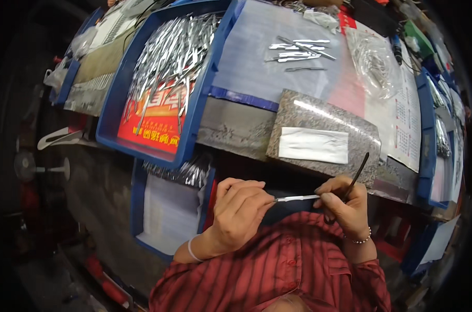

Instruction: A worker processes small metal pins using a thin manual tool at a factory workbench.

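In front of my chest, a slim silver metal piece [297, 198] spans the gap between my hands. Its left end is pinched by the fingertips of my left hand [240, 209], which is closed. My right hand [345, 202] pinches the other end between thumb and forefinger. The same hand also carries a thin dark rod-like tool [359, 174], slanting up and to the right; its lower part is partly hidden by the fingers. Just beyond my hands, a folded white cloth or paper pad [313, 145] lies on a speckled stone slab [327, 115].
A blue bin [104, 126] heaped with similar silver pieces [173, 49] stands at the left. Below it sits another blue bin [137, 208]. Several loose pieces [302, 51] lie on the plastic-covered bench [246, 67]. More blue bins [426, 151] line the right side.
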Demonstrator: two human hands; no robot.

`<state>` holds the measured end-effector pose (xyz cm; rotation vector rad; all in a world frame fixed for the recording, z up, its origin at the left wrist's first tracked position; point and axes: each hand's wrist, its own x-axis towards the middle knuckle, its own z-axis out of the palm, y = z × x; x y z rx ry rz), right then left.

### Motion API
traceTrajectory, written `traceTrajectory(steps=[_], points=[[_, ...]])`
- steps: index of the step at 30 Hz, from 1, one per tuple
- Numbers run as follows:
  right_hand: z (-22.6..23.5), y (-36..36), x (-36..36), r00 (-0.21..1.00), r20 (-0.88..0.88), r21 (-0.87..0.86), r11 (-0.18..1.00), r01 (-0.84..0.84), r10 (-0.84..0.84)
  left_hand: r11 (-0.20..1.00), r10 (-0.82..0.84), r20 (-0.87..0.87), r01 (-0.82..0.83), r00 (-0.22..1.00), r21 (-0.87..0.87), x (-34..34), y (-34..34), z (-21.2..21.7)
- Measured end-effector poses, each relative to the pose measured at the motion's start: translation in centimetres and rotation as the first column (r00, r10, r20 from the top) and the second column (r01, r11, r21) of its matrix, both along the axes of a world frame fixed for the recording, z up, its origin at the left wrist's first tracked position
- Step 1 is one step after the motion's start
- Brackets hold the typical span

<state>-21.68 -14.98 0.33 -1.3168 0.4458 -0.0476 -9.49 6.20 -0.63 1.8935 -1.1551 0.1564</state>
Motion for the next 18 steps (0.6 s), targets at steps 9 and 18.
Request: traceTrajectory(steps=[9, 18], points=[[-0.9, 1.7, 0.6, 0.992, -0.019, -0.172, 0.977, -0.127, 0.126, 0.998, 0.049, -0.270, -0.038, 0.962, 0.048, -1.6, 3.0, -0.6], [-2.0, 3.1, 1.0, 0.978, 0.094, -0.355, 0.924, -0.142, 0.187, 0.995, 0.078, -0.645, -0.015, 0.760, 0.104, -1.6, 3.9, -1.0]])
